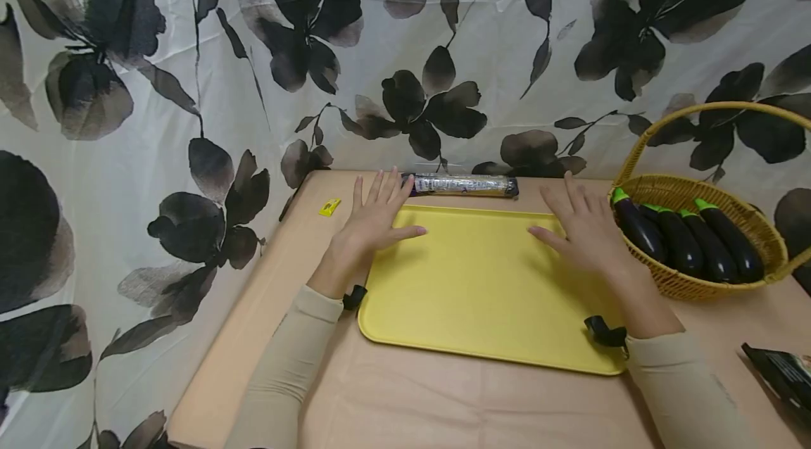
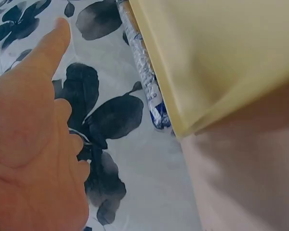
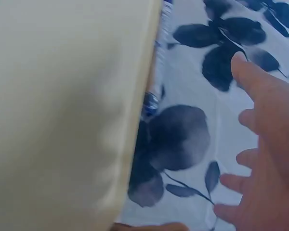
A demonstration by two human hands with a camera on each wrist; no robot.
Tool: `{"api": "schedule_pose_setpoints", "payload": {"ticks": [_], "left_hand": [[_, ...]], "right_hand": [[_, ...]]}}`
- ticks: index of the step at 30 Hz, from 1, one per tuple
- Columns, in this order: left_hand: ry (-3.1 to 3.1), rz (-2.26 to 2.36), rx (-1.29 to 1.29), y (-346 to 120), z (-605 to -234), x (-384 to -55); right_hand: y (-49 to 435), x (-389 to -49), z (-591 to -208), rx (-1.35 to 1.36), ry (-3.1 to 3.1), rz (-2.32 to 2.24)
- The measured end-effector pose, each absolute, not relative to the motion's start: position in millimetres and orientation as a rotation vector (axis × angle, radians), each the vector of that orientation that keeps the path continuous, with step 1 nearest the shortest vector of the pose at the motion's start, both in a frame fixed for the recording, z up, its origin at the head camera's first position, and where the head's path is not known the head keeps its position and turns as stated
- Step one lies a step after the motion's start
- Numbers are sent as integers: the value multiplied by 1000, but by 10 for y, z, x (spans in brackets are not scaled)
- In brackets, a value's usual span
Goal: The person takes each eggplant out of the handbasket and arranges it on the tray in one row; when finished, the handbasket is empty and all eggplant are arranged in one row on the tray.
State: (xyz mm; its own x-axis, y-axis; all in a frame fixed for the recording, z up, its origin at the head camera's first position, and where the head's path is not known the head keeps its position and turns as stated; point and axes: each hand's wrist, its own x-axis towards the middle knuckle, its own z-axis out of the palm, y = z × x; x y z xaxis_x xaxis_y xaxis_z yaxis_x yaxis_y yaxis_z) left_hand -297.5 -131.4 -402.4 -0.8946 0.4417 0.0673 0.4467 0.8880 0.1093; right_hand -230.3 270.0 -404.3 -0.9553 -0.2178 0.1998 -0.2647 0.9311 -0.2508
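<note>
A yellow tray (image 1: 469, 294) with a low rim lies flat on the table. Over its far left corner, my left hand (image 1: 374, 220) is held with fingers spread and thumb pointing inward. My right hand (image 1: 586, 231) hovers at the tray's far right side, its fingers likewise spread. Neither hand holds anything. Just beyond the tray's far edge lies a long, shiny wrapped packet (image 1: 465, 186), close to the left fingertips. In the left wrist view the left palm (image 2: 33, 144) shows beside the tray's corner; the right fingers (image 3: 250, 120) stand apart in the right wrist view.
On the right stands a wicker basket (image 1: 684, 291) with a tall handle, holding several eggplants (image 1: 709, 245). A small yellow packet (image 1: 329, 207) lies at the far left of the table (image 1: 405, 400). A black packet (image 1: 782, 371) is at the right edge. Floral fabric (image 1: 222, 118) hangs behind and left.
</note>
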Motion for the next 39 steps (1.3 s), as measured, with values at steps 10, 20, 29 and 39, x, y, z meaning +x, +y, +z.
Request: {"api": "schedule_pose_setpoints", "payload": {"ticks": [10,20,29,39], "left_hand": [[-3070,-627,-878,-1604,-4054,-3095],[-3196,-1184,-1102,-1935,-4355,-3258],[-3290,-1151,-1107,-2072,-4410,-3296],[-3339,-1151,-1002,-2125,-4438,-3273]], "right_hand": [[3073,-2186,-3714,306,-2762,855],[3467,-2094,-3633,261,-2630,958],[3677,-2160,-3706,186,-2755,916],[3829,-2166,-3809,143,-2906,905]]}}
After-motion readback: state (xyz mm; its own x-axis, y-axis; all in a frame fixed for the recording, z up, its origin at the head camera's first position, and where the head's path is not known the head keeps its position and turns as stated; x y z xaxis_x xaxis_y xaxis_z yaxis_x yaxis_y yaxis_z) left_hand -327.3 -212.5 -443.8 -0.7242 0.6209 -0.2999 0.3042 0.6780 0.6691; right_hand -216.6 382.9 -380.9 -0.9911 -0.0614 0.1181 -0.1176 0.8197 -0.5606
